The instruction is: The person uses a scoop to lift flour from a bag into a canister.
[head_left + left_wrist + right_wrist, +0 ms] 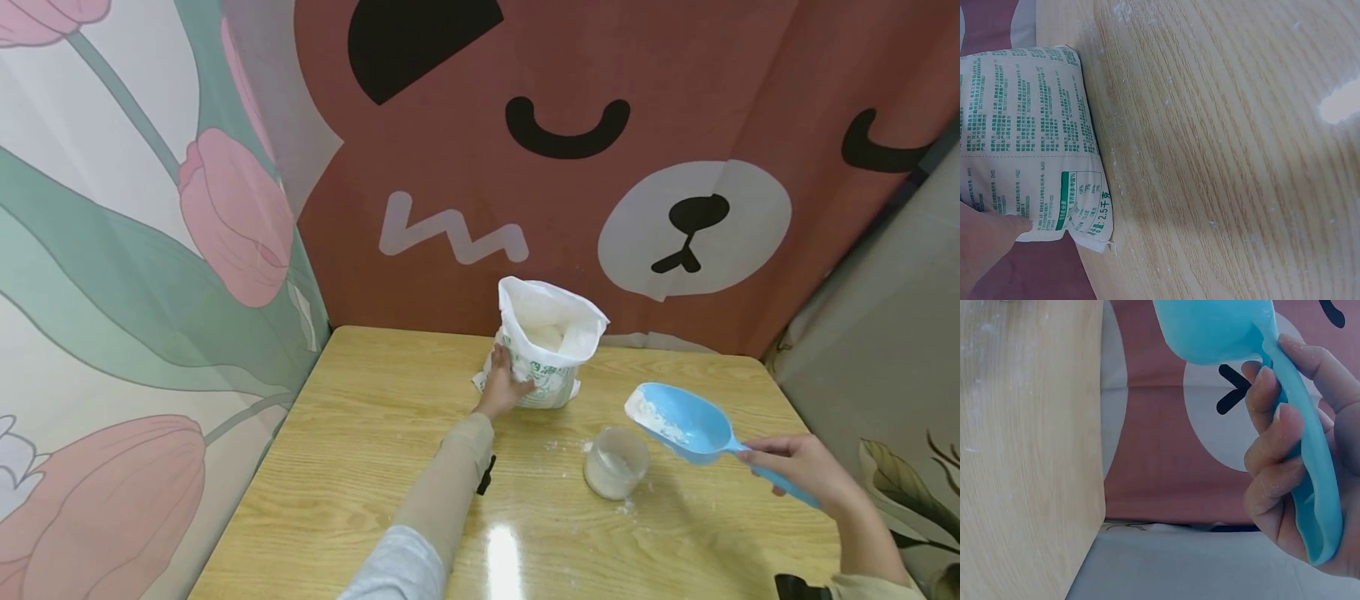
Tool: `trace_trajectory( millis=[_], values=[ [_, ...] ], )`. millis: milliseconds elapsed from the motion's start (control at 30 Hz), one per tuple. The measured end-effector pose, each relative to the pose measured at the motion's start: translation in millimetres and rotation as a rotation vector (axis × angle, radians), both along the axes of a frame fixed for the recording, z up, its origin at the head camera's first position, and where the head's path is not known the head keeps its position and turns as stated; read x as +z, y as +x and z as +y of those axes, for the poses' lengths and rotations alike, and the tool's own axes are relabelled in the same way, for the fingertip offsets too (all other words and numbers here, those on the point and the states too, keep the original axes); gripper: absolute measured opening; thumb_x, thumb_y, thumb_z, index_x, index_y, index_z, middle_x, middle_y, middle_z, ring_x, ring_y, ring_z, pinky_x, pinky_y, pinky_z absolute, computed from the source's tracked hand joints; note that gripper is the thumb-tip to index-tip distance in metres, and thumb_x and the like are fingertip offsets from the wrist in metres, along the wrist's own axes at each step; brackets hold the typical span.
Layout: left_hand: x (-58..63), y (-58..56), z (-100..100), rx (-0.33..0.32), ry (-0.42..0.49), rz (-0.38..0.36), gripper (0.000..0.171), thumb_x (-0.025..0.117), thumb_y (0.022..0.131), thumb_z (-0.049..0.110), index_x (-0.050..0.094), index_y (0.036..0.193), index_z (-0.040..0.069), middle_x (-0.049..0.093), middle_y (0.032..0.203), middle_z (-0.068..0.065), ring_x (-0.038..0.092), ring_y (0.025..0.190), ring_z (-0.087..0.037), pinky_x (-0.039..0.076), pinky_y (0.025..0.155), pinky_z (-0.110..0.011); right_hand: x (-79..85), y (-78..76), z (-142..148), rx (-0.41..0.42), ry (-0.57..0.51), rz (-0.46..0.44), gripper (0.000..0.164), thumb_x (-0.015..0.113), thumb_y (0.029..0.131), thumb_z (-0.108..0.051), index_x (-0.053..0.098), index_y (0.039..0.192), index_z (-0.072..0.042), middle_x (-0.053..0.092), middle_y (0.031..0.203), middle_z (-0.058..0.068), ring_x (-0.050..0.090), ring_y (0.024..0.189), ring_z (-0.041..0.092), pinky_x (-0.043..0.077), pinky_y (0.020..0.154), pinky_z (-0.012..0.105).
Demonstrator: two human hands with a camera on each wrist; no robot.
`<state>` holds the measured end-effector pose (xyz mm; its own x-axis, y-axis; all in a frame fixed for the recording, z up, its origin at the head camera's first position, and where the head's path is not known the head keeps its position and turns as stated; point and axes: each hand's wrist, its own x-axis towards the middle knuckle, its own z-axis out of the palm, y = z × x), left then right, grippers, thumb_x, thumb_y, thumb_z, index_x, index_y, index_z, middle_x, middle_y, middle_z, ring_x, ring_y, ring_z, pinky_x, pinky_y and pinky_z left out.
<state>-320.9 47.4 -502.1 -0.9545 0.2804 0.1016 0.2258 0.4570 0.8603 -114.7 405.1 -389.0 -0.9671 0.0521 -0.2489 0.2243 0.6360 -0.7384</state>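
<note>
An open white bag of flour (553,379) with green print stands upright near the back of the table. My left hand (506,386) holds its lower left side, thumb across the front and fingers round the side. The left wrist view shows the thumb (994,234) against the printed face. My right hand (806,471) grips the handle of a blue scoop (705,425), raised over the table's right part. White flour lies in the scoop toward its tip. Below and left of it stands a small clear cup (617,464) with white powder inside.
Specks of powder are scattered on the wooden table (360,442) around the cup. A curtain with a brown bear print (450,167) hangs right behind the table, and a tulip-patterned curtain (150,317) hangs along the left.
</note>
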Motion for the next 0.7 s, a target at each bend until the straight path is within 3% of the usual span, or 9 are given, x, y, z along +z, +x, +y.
trace_trajectory(
  millis=[167,400,700],
  values=[
    [-0.8,-0.2,-0.1,-0.006,0.005,0.010,0.097,0.070,0.082,0.021,0.002,0.144,-0.006,-0.005,0.151,-0.022,-0.001,0.138,-0.034,0.018,0.109,-0.043,-5.1,-0.4,2.1,0.033,0.024,-0.018,0.046,0.057,0.091,-0.023,0.055,0.114,0.017,0.066,0.085,0.006,0.053,0.065,0.014,0.049,0.056,0.034],
    [-0.9,-1.1,-0.7,-0.006,0.011,0.019,0.097,0.071,0.081,0.020,0.002,0.144,-0.007,-0.004,0.151,-0.022,0.000,0.138,-0.034,0.018,0.109,-0.043,-7.1,-2.3,-3.1,0.078,0.141,-0.007,0.047,0.060,0.089,-0.027,0.059,0.112,0.014,0.065,0.096,0.015,0.052,0.066,0.014,0.049,0.055,0.033],
    [1.7,1.9,-0.5,-0.004,0.021,0.001,0.097,0.071,0.080,0.019,0.003,0.144,-0.006,-0.006,0.151,-0.020,-0.002,0.138,-0.032,0.018,0.109,-0.041,-5.5,-6.9,-12.3,0.100,0.222,-0.008,0.042,0.064,0.086,-0.028,0.064,0.108,0.008,0.067,0.087,0.009,0.052,0.054,0.019,0.044,0.050,0.034]
  ],
)
